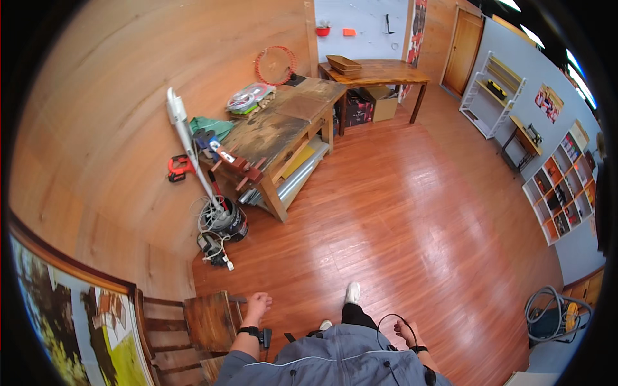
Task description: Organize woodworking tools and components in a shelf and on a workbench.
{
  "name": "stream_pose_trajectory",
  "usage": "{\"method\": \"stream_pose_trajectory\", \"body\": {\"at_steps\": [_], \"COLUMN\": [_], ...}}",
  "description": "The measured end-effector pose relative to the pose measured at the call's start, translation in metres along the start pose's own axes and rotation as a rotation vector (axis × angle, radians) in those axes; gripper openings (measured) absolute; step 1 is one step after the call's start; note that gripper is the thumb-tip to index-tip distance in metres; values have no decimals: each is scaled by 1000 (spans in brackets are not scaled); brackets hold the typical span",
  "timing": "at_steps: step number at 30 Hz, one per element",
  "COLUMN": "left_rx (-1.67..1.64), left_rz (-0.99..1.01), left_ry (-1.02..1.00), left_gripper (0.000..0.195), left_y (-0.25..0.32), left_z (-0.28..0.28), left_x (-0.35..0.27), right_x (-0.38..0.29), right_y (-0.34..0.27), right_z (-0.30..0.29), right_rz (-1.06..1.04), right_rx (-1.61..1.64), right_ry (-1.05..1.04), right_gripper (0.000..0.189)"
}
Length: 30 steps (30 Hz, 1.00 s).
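Observation:
My left hand (259, 306) hangs at my left side with loosely bent fingers and nothing in it. A black strap with a small device (263, 337) sits on that wrist. Nearest to it is a wooden chair (207, 321). On my other side, my right hand (404, 330) hangs half curled, holding nothing that I can see. A thin black cable (386, 317) loops beside and over it. Between the hands, one white shoe (353, 293) is forward on the reddish wood floor (376, 231).
A worn workbench (289, 116) with a wooden vise (241, 166) stands ahead left. Beside it, a bucket (231, 224) holds a white stick vacuum (183, 120); a corded tool (212, 248) lies nearby. Farther back is a wooden table (386, 72). A vacuum hose (536, 309) lies right.

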<state>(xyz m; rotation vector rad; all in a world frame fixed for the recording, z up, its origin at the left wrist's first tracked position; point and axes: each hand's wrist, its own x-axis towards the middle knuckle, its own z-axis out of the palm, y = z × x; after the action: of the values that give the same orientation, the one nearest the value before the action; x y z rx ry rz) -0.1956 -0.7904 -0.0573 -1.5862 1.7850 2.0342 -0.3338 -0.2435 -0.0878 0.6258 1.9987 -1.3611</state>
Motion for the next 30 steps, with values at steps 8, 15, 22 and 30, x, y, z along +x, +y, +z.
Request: {"method": "stream_pose_trajectory", "body": {"at_steps": [8,15,22,30], "left_rx": [940,410,-214,-4], "left_rz": [-197,-338,-309,-217], "left_ry": [-127,126,225,-18], "left_gripper": [24,21,16,16], "left_y": [-170,-84,124,236], "left_z": [-51,-22,85,137], "left_x": [30,91,135,278], "right_x": [140,196,313,348], "right_y": [62,-126,-323,-396], "right_z": [-16,-6,35,62], "right_rz": [306,121,1,-13], "right_rx": [-364,-627,-350,-248], "right_ry": [-143,-144,-29,-1], "right_gripper": [24,31,24,29]}}
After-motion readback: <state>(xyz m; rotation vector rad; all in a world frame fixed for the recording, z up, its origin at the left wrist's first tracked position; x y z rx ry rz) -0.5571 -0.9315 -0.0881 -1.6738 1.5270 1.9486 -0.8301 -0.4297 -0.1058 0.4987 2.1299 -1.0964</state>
